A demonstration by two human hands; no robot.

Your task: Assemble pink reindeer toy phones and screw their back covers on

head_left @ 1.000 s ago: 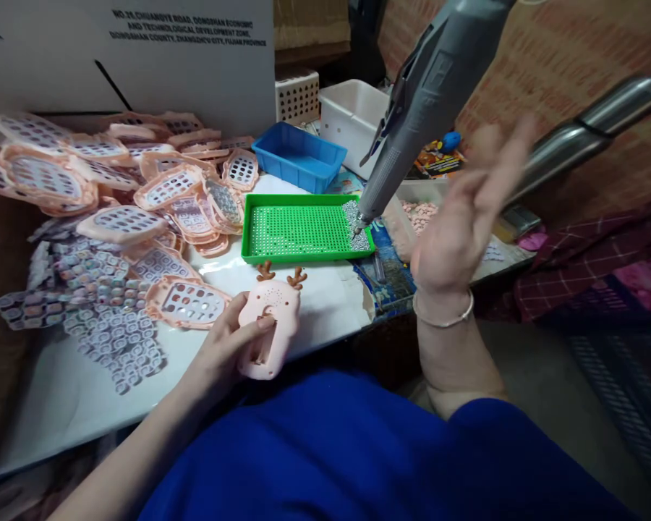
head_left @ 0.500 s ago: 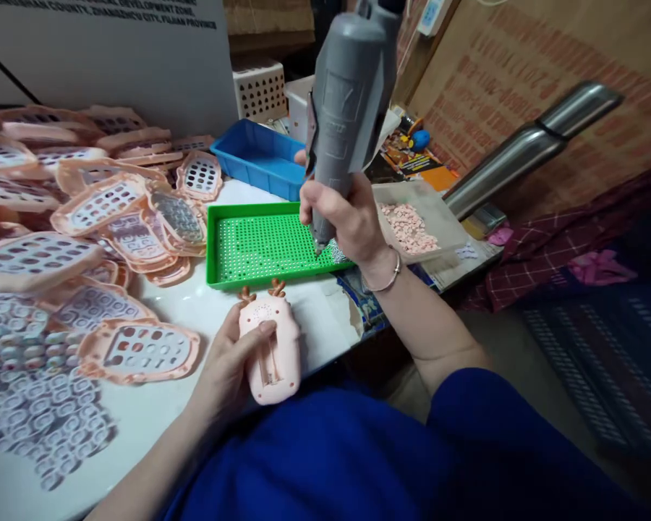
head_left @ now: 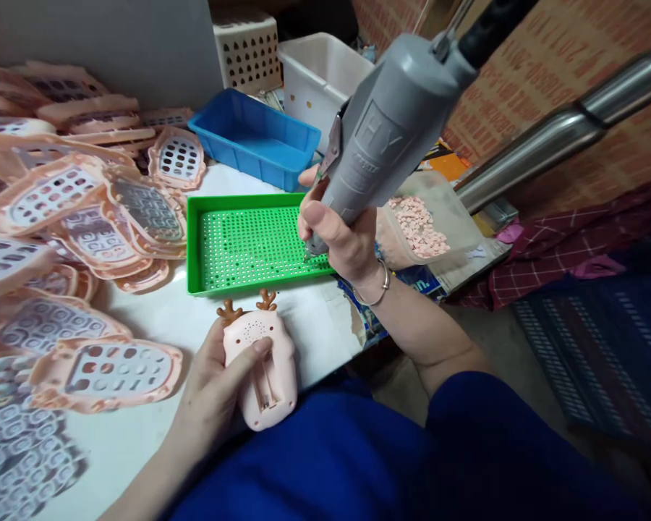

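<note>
My left hand (head_left: 217,383) is closed round a pink reindeer-shaped toy shell (head_left: 260,362) with brown antlers, lying back-up at the table's near edge, thumb across its middle. My right hand (head_left: 341,235) grips a grey electric screwdriver (head_left: 390,123) that hangs from above. Its tip touches the right end of a green perforated tray (head_left: 239,246), where small screws lie hidden behind my hand.
Several pink keypad shells (head_left: 103,369) and sheets of button stickers (head_left: 11,456) crowd the left of the white table. Behind the green tray stand a blue tray (head_left: 254,137), a white bin (head_left: 320,72) and a perforated basket (head_left: 247,47). A clear box of pink parts (head_left: 423,224) sits at right, beside metal tubes (head_left: 553,137).
My right hand, open in the air a second ago, took hold of the hanging screwdriver and now holds it tilted with its tip on the green tray. The left hand keeps the shell.
</note>
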